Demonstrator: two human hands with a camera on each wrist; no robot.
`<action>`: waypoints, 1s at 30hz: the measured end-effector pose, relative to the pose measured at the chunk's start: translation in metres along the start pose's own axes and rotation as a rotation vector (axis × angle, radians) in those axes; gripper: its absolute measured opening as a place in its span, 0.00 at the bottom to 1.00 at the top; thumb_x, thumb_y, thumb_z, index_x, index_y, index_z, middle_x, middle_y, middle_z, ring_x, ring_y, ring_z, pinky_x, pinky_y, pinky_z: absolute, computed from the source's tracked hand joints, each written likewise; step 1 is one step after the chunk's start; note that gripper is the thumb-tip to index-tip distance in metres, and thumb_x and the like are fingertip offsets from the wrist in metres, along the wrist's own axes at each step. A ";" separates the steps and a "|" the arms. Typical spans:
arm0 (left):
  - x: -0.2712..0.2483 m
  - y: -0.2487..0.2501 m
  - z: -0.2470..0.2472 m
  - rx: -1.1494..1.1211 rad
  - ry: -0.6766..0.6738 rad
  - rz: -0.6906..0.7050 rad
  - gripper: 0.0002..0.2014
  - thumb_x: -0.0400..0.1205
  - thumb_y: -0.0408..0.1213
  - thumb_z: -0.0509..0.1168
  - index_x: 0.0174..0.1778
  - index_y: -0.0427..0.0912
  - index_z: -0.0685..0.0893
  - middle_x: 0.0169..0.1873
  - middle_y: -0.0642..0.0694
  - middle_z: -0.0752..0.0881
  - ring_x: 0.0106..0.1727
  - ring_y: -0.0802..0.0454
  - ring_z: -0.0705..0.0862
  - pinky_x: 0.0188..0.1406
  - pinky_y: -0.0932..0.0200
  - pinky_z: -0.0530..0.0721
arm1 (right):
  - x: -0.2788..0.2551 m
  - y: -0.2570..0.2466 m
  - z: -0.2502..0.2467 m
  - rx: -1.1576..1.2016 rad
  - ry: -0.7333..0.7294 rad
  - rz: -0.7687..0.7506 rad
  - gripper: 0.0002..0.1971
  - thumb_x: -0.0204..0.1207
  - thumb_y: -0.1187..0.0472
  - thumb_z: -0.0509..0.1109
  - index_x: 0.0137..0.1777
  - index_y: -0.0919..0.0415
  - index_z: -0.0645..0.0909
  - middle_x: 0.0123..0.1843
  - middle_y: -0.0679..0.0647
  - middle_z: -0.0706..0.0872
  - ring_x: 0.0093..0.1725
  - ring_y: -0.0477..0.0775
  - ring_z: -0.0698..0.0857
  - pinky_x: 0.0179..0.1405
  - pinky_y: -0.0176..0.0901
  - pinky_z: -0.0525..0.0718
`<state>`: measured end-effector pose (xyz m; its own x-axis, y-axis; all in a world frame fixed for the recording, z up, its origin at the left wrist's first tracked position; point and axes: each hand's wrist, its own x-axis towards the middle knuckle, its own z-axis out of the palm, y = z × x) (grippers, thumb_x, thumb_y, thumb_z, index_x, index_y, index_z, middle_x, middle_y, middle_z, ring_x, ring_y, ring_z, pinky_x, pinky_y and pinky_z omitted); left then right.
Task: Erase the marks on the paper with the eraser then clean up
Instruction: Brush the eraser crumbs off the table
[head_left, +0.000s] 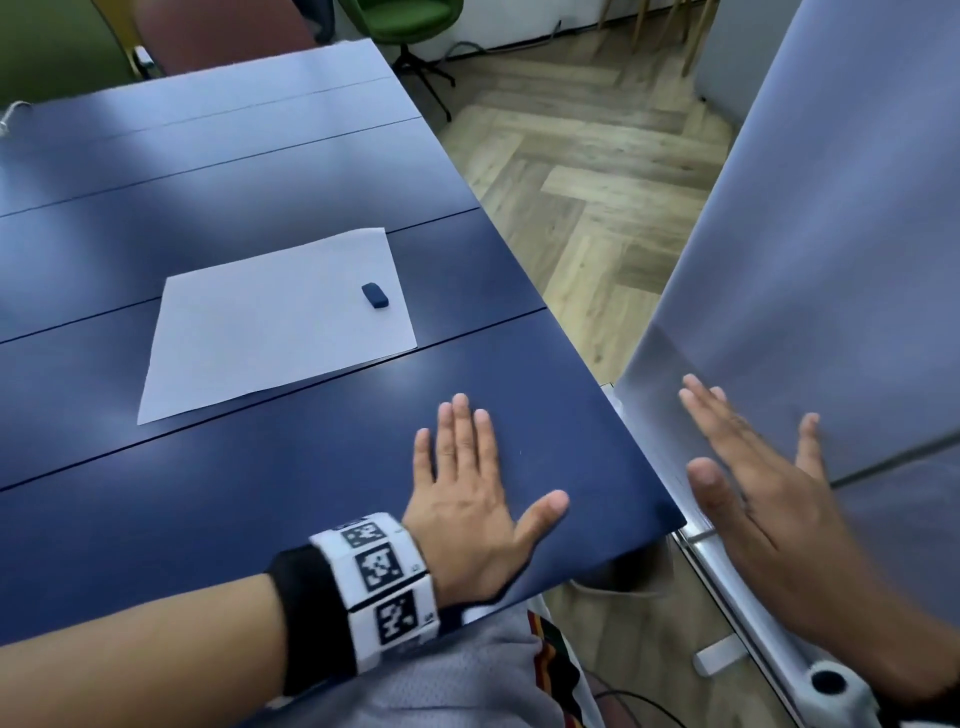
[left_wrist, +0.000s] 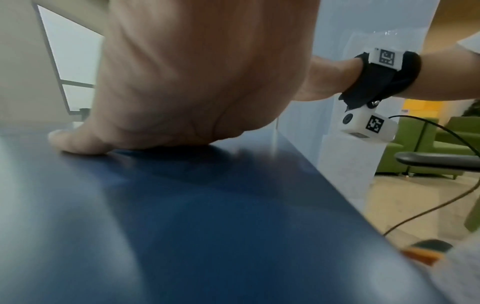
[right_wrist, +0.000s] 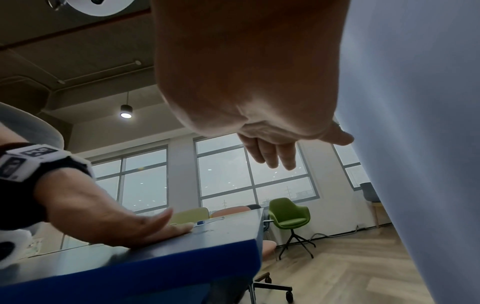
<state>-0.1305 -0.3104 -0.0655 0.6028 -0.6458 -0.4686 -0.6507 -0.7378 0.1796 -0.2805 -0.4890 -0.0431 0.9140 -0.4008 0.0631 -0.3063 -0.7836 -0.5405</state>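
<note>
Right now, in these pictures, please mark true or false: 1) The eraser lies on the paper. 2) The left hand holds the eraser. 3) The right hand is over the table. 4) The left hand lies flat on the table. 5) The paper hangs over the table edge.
1) True: the eraser lies on the paper, near its far right corner.
2) False: the left hand holds nothing.
3) False: the right hand is beside the table, at a grey panel.
4) True.
5) False: it lies wholly on the table.

Eraser (head_left: 375, 295) on paper (head_left: 275, 327), on table (head_left: 260, 171)
</note>
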 end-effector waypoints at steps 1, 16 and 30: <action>0.004 0.010 0.000 -0.021 -0.006 0.018 0.56 0.64 0.76 0.19 0.79 0.37 0.24 0.78 0.39 0.20 0.77 0.44 0.17 0.78 0.45 0.23 | 0.001 -0.002 0.001 0.001 -0.004 -0.008 0.28 0.81 0.31 0.35 0.80 0.31 0.46 0.83 0.32 0.55 0.82 0.32 0.51 0.81 0.61 0.31; 0.057 -0.002 -0.083 -0.492 0.049 -0.070 0.37 0.88 0.58 0.39 0.84 0.37 0.34 0.84 0.42 0.32 0.84 0.49 0.30 0.81 0.52 0.33 | -0.023 -0.010 0.045 -0.447 -0.277 -0.358 0.37 0.82 0.32 0.44 0.79 0.57 0.69 0.84 0.49 0.64 0.82 0.62 0.62 0.67 0.80 0.58; 0.119 0.015 -0.104 0.307 -0.046 0.059 0.41 0.86 0.61 0.51 0.86 0.38 0.47 0.86 0.40 0.45 0.86 0.41 0.47 0.81 0.36 0.56 | 0.050 0.120 0.020 -0.160 -0.367 0.300 0.44 0.72 0.25 0.45 0.78 0.56 0.69 0.81 0.52 0.70 0.79 0.51 0.68 0.79 0.49 0.63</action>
<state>-0.0205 -0.4190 -0.0290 0.5428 -0.6712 -0.5048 -0.7973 -0.6008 -0.0585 -0.2665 -0.5941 -0.1215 0.8041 -0.4486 -0.3902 -0.5805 -0.7338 -0.3528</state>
